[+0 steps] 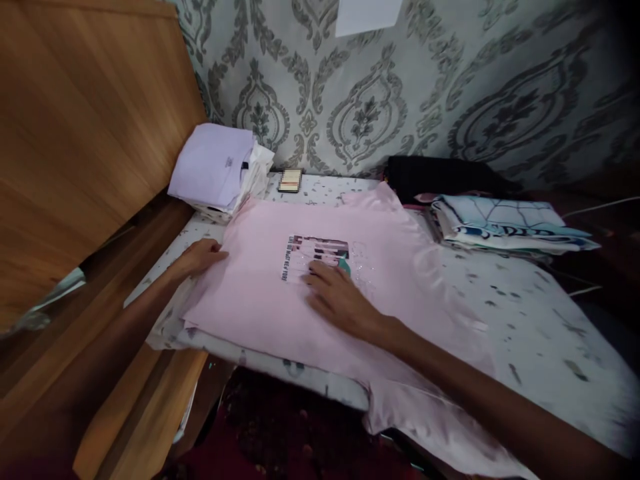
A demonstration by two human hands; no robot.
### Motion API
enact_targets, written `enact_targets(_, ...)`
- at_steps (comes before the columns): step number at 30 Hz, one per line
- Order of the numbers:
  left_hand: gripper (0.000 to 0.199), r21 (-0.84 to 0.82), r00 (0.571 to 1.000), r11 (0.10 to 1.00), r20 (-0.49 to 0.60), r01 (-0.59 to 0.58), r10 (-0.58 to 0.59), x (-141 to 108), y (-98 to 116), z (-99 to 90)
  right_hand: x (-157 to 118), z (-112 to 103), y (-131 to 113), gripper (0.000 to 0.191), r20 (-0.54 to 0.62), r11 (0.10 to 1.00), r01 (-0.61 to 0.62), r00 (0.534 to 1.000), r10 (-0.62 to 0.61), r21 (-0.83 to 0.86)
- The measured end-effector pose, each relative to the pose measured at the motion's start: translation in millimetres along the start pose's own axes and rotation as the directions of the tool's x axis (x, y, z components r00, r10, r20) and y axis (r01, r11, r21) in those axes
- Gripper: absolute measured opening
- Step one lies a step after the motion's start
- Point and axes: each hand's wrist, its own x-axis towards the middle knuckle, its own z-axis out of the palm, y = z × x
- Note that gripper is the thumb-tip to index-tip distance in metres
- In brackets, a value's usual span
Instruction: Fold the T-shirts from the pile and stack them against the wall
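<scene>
A pale pink T-shirt [260,307] lies spread out in front of me, its printed picture with lettering [320,248] facing up. At the shirt's left edge, my left hand [203,257] has its fingers curled in on the fabric. My right hand [340,293] rests on the lower part of the print, fingers stretched out over the cloth. Beside its fingers shows a teal patch [344,263]; whether it belongs to the print I cannot tell. Part of the print is hidden under that hand.
A patterned white cover [530,320] lies under the shirt. Folded lilac clothes [215,163] are stacked at back left, beside a wooden panel [90,127]. A small box [290,181] sits near the wall. Black fabric [445,177] and folded printed cloths [505,223] lie at back right.
</scene>
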Motion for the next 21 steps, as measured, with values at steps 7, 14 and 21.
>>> enact_targets(7, 0.037, -0.354, 0.958, 0.929, 0.286, 0.112, -0.006, -53, -13, -11.5, -1, 17, -95, 0.049, 0.141, 0.955, 0.208, 0.960, -0.241, 0.213)
enact_targets(14, 0.041, -0.602, 0.872, 0.744, 0.487, 0.289, 0.055, -96, -14, -8.0, 32, 28, -139, 0.040, 0.023, 0.936, 0.278, 0.957, -0.290, 0.218)
enact_targets(21, 0.042, -0.645, 0.920, 0.705, 0.391, 0.293, -0.024, -97, -35, -7.2, 44, 30, -146, 0.016, 0.039, 0.931, 0.298, 0.949, -0.312, 0.210)
